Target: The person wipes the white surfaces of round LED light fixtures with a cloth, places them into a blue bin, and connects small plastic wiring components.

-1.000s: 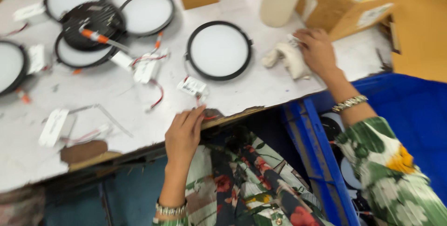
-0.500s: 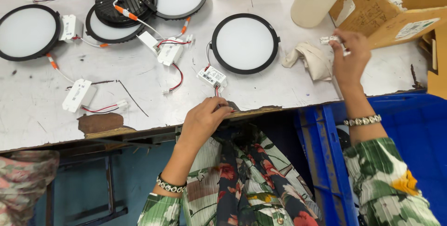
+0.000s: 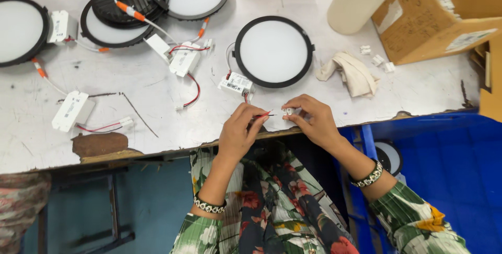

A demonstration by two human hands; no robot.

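We are pinching a small white connector (image 3: 287, 111) in our right hand (image 3: 314, 123) at the table's (image 3: 157, 123) front edge, while our left hand (image 3: 238, 133) is gripping the red wire (image 3: 261, 115) just beside it. That wire is running up to a white driver box (image 3: 236, 83), touching the round panel light (image 3: 273, 51); a crumpled cloth (image 3: 351, 72) is lying near.

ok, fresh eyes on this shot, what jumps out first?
The two hands meeting at the table's front edge: the left hand pinches a red wire while the right hand holds a small white connector against it. Just behind them lies a round black-rimmed light panel with its white driver box. More such panels crowd the far left, and an open cardboard box sits far right.
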